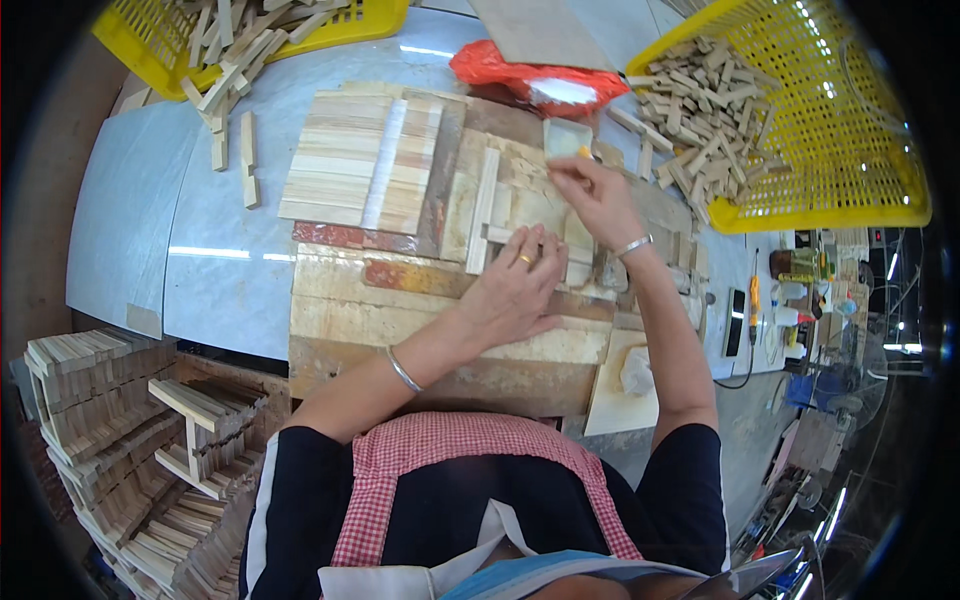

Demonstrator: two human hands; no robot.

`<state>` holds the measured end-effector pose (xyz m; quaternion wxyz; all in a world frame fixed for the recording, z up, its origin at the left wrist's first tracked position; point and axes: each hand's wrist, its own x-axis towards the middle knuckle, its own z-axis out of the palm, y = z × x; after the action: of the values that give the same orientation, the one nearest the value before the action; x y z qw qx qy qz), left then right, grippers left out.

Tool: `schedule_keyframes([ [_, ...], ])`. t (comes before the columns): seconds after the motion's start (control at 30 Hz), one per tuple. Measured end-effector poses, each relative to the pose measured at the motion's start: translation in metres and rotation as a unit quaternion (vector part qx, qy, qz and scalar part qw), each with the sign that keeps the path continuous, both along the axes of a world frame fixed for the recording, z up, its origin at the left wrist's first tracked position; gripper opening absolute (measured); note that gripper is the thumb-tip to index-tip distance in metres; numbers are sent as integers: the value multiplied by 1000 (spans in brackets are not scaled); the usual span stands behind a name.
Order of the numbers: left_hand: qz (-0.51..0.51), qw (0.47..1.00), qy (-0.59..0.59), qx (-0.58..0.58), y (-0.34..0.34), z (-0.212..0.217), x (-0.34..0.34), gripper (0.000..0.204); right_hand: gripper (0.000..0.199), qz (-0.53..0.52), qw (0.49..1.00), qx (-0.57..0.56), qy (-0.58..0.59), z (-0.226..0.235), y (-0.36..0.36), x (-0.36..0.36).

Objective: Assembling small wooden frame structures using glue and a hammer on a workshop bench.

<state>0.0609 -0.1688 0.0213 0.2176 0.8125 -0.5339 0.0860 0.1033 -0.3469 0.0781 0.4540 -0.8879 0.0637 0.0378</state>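
On the worn wooden work board lies a long upright wooden strip (pixel 484 212), and a short cross strip (pixel 498 234) meets it, making a T shape. My left hand (pixel 520 275) is curled over the cross strip and grips it against the board, partly hiding it. Farther right, my right hand (pixel 600 203) is raised with thumb and forefinger pinched together. What the pinch holds, if anything, is too small to make out. Its fingertips are just below a small pale tray (pixel 567 138) with an orange bit at its edge.
Flat rows of strips (pixel 335 160) lie left on the board. Yellow baskets (pixel 830 212) of wooden pieces stand at the far left and right. A red plastic bag (pixel 500 75) lies at the back. Stacked wooden frames (pixel 110 430) stand low at the left.
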Motion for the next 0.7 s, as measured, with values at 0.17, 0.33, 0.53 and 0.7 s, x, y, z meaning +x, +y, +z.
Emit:
schedule_keyframes([
  [0.17,13,1000,-20,11,4,-2,-2,83,35,168,932,-251,-199,10,96,116],
  [0.33,-18,1000,3,-5,2,-7,-4,65,39,235,891,-367,-125,-8,161,163],
  [0.53,-31,999,13,-17,0,-9,-2,52,29,206,930,-302,-35,-2,163,181],
  [0.7,-23,1000,14,-3,1,-8,6,67,42,159,934,-299,-109,24,130,167],
])
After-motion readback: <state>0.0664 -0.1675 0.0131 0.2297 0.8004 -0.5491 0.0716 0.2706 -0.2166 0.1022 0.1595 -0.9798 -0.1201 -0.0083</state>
